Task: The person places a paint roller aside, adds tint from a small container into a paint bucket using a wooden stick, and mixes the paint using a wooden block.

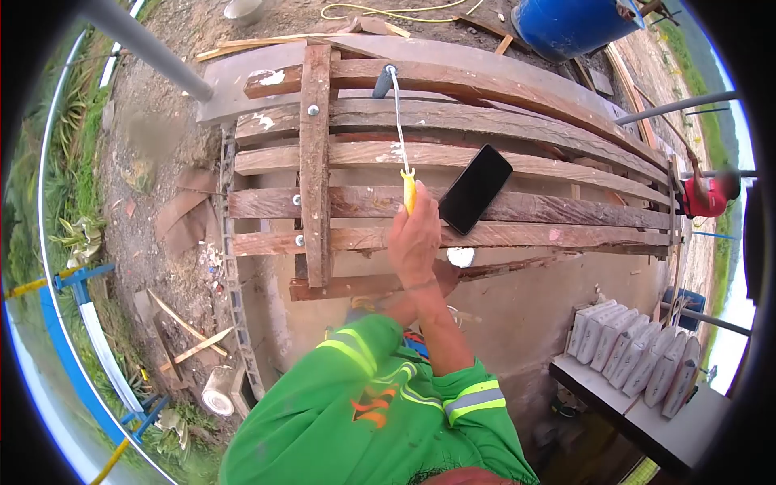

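My right hand (415, 242) is closed round the yellow handle of a paint roller (410, 190). Its thin metal rod runs forward to a dark grey roller head (382, 83), which touches the farthest slat of a brown wooden frame (517, 87). Below and partly behind my right wrist is my left hand (445, 277), its fingers mostly hidden. Beside it shows a small white thing (461, 257), too little of it visible to name. A black phone (477, 189) lies across the slats, just right of my right hand.
A crosspiece (315, 162) with bolts spans the slats. Wrapped packs (630, 347) stand on a bench (647, 416) at lower right. A blue barrel (566, 28) is at upper right, grey poles (149, 48) rise nearby, and a person in red (705, 196) is at far right.
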The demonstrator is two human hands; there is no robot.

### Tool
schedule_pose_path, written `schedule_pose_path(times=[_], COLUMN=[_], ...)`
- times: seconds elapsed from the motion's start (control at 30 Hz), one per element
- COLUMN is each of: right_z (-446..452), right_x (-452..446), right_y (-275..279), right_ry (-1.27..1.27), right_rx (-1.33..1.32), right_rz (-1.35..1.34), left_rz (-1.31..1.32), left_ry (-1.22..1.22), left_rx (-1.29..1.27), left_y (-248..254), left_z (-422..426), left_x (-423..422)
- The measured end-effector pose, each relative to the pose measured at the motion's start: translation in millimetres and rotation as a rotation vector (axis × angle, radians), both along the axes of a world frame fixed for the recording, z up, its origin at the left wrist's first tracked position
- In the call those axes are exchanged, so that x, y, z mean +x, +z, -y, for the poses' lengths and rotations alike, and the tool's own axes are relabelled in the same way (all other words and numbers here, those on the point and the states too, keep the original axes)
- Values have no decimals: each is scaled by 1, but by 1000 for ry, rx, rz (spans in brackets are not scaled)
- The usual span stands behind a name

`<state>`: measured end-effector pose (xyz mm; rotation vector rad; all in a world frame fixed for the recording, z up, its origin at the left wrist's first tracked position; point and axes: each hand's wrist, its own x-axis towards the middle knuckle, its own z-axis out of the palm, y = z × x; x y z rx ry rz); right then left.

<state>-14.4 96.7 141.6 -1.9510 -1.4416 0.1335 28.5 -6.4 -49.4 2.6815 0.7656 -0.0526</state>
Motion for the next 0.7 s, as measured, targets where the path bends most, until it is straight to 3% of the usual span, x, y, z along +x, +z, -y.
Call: schedule_pose_path(times=[0.33, 0.57, 0.7], right_z=[-3, 18, 79], right_x=[-15, -8, 11], right_y=[-1, 10, 46], right_ry=[-76, -70, 6], right_rx=[-193, -90, 142], right_rz=[16, -88, -221], left_rz=[-11, 37, 21], left_ry=[-37, -38, -75], left_rx=[33, 21, 25], left_y=[-4, 26, 31], left_z=[6, -5, -10], left_x=[-6, -13, -18])
